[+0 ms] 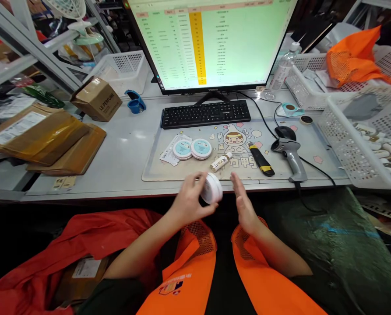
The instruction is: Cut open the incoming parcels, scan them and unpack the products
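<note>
Before the desk (129,144), I log: round white tub (214,189), probably light, stiff, slick; best held by rim. Left hand (189,199): fingers gripping it. Right hand (245,209): fingers extended, empty.

Front-left of the keyboard (206,114), we could pass a hand over open desk (126,151). Directly in front of it, two round blue-labelled tubs (201,148), a small bottle (221,162) and a box cutter (261,160) obstruct us; front-right, a mouse (285,133) and barcode scanner (293,161).
</note>
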Tool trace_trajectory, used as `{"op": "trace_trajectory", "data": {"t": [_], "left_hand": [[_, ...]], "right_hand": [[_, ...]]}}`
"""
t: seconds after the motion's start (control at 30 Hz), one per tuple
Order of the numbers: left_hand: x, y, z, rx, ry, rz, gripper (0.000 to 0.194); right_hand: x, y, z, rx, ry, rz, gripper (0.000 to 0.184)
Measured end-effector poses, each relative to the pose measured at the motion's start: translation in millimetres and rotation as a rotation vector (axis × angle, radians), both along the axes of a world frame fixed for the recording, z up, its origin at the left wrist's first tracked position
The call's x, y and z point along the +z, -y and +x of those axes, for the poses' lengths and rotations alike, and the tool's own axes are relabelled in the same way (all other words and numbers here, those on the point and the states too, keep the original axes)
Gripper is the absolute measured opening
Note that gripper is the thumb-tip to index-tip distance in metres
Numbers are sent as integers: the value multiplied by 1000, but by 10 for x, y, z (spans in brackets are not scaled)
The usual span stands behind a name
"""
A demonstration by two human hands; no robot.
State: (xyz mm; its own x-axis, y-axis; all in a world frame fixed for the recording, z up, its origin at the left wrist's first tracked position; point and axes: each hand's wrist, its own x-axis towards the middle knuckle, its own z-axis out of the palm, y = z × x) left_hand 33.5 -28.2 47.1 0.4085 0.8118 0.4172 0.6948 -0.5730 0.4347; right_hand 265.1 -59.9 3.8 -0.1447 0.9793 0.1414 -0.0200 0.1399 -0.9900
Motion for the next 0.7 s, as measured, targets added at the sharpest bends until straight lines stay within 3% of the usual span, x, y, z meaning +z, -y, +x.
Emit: {"op": "trace_trajectory", "data": {"t": [0.1, 0.17, 0.27, 0.37, 0.5, 0.6, 0.67, 0.7], "left_hand": [[85, -256, -248, 294, -250, -135, 90], [119, -428, -339, 352, -405, -261, 89], [191, -681, -311, 320, -496, -337, 94], [278, -1026, -126, 273, -455, -235, 95], [324, -1587, 114, 151, -482, -330, 93], [368, -1812, 132, 154, -473, -354, 84], [414, -1770, 121, 168, -266, -310, 79], [429, -1684, 139, 155, -57, -331, 76]], "right_hand": [[-82, -32, 283, -146, -36, -37, 62], [-141, -22, 443, -216, -59, -96, 55], [-213, 39, 566, -267, -51, -161, 50], [-229, 121, 550, -300, -47, -166, 46], [-170, 205, 457, -254, -42, -133, 42], [-90, 226, 424, -210, -22, -92, 39], [0, 201, 395, -231, 17, -26, 37], [61, 171, 365, -249, 52, 30, 37]]}}
